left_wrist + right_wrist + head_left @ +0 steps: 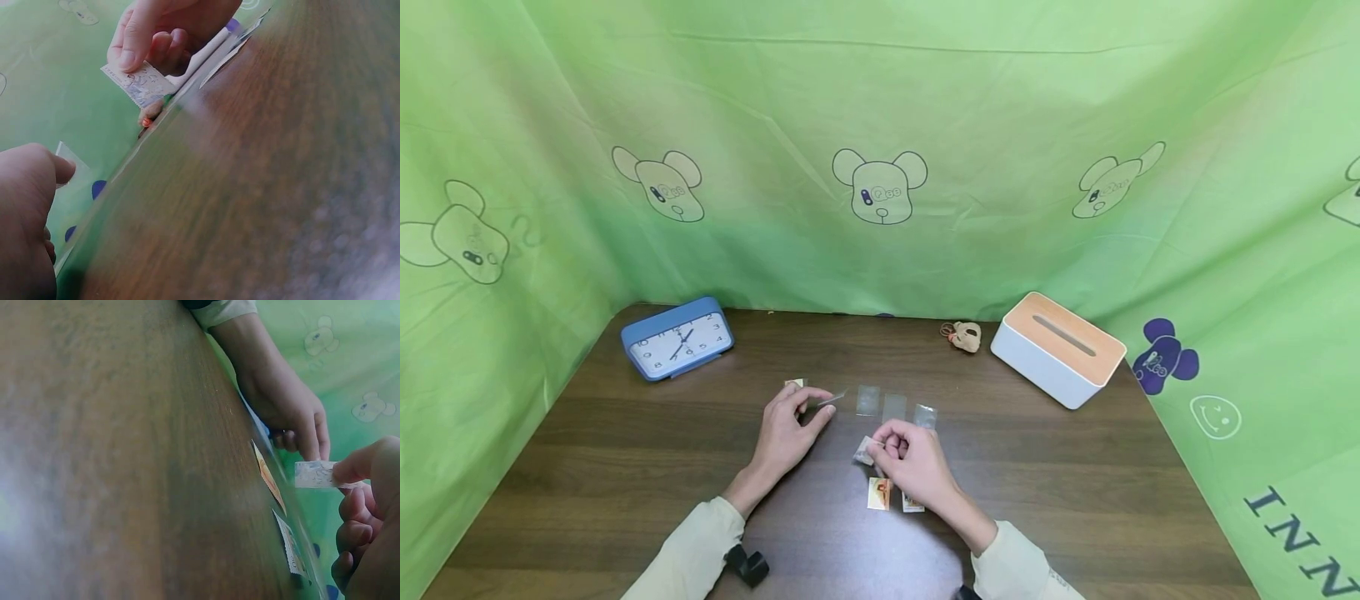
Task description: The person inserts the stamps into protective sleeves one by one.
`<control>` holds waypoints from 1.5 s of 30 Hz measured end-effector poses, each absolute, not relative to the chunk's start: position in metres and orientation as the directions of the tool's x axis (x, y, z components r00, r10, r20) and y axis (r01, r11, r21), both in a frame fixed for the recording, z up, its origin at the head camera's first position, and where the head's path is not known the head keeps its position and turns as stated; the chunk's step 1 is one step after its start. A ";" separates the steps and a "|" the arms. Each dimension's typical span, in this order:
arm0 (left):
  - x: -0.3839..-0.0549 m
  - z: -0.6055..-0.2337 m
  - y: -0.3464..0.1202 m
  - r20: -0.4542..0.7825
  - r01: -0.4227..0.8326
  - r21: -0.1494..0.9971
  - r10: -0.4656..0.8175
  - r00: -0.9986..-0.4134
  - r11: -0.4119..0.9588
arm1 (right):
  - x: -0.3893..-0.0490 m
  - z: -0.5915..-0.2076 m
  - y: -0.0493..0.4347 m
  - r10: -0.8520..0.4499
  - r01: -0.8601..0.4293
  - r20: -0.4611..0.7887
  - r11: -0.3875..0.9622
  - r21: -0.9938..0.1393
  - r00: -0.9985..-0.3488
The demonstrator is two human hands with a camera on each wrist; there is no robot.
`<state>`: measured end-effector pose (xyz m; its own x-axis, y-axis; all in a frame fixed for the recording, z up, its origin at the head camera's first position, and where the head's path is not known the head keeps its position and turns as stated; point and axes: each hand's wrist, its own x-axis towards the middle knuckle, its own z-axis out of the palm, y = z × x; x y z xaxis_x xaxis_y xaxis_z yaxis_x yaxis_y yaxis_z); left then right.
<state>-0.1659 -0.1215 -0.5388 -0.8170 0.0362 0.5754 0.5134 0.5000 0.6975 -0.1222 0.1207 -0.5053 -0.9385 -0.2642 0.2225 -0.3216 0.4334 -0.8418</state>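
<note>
My left hand [788, 429] pinches a small clear plastic sleeve [833, 399] between thumb and fingers; the sleeve [70, 167] also shows in the left wrist view. To its right, my right hand [919, 465] pinches a postage stamp [862, 451] by one edge. In the left wrist view that stamp [139, 86] has perforated edges and a pale bluish print. The stamp and sleeve are apart. An orange-yellow stamp [878, 493] lies on the table below the right hand. Another stamp [912, 503] beside it is partly covered by that hand.
Three clear sleeves [868, 400] lie in a row beyond the hands. A small piece of printed paper [793, 382] shows behind the left hand. A blue clock [677, 340], a small plush keychain [964, 336] and a tissue box [1056, 354] stand along the table's back.
</note>
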 end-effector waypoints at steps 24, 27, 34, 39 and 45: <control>-0.162 -0.532 -0.119 0.495 0.465 0.770 0.050 -0.867 0.437 | -0.123 -0.504 0.122 -0.206 -0.272 0.203 0.404 -0.873 -0.957; -0.161 -0.528 -0.117 0.462 0.432 0.785 0.045 -0.886 0.445 | -0.123 -0.505 0.122 -0.183 -0.274 0.216 0.414 -0.868 -0.959; -0.160 -0.527 -0.117 0.464 0.438 0.791 0.046 -0.884 0.428 | -0.124 -0.504 0.123 -0.149 -0.260 0.216 0.427 -0.866 -0.965; -0.159 -0.525 -0.117 0.427 0.409 0.820 0.046 -0.903 0.401 | -0.124 -0.503 0.123 -0.148 -0.257 0.213 0.415 -0.873 -0.966; -0.160 -0.524 -0.117 0.395 0.383 0.841 0.050 -0.917 0.381 | -0.124 -0.504 0.123 -0.150 -0.258 0.214 0.408 -0.876 -0.965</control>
<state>-0.1596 -0.1174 -0.5236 -0.9174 0.0499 0.3948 0.3828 0.3814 0.8414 -0.1239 0.1232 -0.5037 -0.9652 -0.1503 0.2139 -0.2577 0.4076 -0.8761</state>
